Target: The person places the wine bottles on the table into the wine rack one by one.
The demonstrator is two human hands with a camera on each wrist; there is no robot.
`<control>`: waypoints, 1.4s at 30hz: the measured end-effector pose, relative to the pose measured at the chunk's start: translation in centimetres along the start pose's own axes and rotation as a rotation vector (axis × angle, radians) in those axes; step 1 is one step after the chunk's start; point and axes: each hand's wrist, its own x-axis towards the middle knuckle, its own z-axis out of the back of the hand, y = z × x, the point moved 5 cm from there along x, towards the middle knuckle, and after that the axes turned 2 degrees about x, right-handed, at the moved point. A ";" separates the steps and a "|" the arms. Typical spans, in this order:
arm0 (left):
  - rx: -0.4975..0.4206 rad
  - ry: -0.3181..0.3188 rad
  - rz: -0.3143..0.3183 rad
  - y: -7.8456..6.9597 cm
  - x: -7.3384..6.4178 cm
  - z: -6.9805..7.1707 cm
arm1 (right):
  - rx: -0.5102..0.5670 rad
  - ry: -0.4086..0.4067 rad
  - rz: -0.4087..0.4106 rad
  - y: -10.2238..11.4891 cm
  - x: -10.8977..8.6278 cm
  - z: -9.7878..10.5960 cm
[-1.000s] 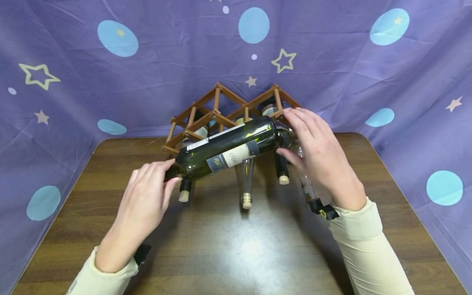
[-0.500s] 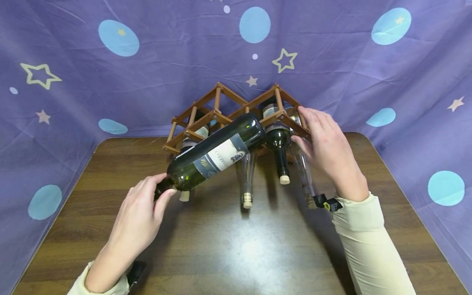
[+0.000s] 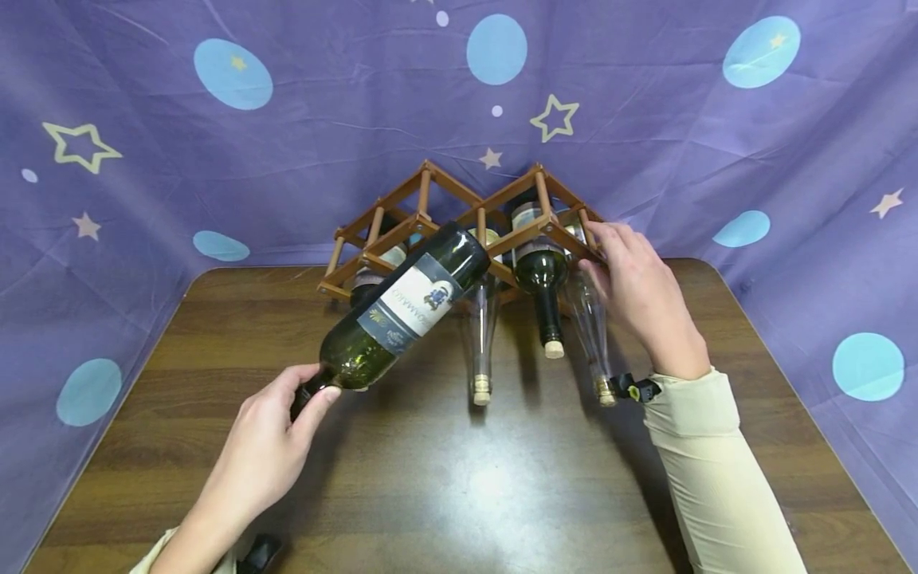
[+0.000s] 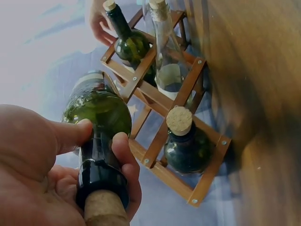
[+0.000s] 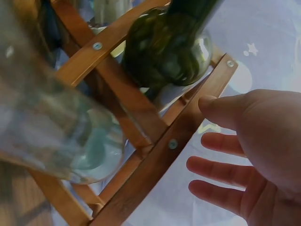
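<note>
My left hand [image 3: 268,438] grips a green wine bottle [image 3: 405,307] by its neck, base tilted up toward the wooden wine rack [image 3: 516,235]. In the left wrist view, thumb and fingers wrap its dark collar below the cork [image 4: 106,207]. The bottle's base overlaps the rack's middle in the head view. At the rack's right end is my right hand [image 3: 638,295], fingers extended and holding nothing. Its thumb tip lies right at a slat [image 5: 188,110] in the right wrist view. A corked green bottle [image 3: 541,275] lies in the upper right slot.
A clear bottle [image 3: 484,335] pokes out of the rack's middle, another clear bottle [image 3: 588,327] out of its right end. In the left slot is a dark green bottle [image 4: 188,150], partly hidden by the held one. A purple cloth [image 3: 358,96] hangs behind the wooden table [image 3: 574,494].
My left hand has moved down and left, swinging the bottle steeper and turning its label upward. The right hand has left the bottle's base and moved right to the rack's end.
</note>
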 end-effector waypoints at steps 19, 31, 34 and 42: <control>-0.107 0.173 0.196 2.0 -1.7 -0.4 | 0.036 0.052 -0.048 -1.4 0.0 -0.9; -0.272 0.194 0.253 2.4 -1.6 -1.4 | 0.081 0.065 -0.041 -1.6 -0.2 -0.5; -0.311 0.200 0.277 2.4 -1.6 -1.6 | 0.085 0.085 -0.040 -1.9 -0.3 -0.4; -0.451 0.237 0.353 2.3 -1.8 -2.2 | 0.116 0.130 0.008 -2.4 -0.6 -0.4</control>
